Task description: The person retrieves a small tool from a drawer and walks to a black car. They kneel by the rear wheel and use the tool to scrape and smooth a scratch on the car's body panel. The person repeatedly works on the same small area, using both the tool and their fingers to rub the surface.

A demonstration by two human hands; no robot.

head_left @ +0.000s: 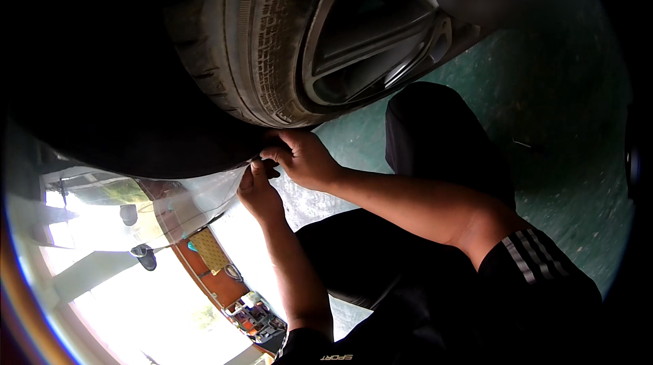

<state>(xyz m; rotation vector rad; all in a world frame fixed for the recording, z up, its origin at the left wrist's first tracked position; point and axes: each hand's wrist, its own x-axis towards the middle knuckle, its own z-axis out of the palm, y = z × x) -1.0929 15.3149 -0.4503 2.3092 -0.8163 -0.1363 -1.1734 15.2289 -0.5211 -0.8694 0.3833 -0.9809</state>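
Observation:
A car wheel fills the top of the view, with a worn black tyre (238, 45) and a grey spoked rim (374, 39). Beside the tyre runs the curved edge of a dark wheel arch (183, 169). Right at that edge, just below the tyre, my two hands work close together. My left hand (262, 195) is closed, its thumb and fingers pinched near the lip. Slightly above and to the right, my right hand (306, 160) is also closed, fingers bent in toward the arch. Whatever lies between the fingertips is too dark and small to make out.
The shiny car body panel (122, 209) curves down the left, reflecting bright light. My knee (435, 127) in dark trousers is close to the wheel, over a scuffed green floor (544, 113). An orange-brown bench (221, 276) with assorted items (255, 317) shows at the lower left.

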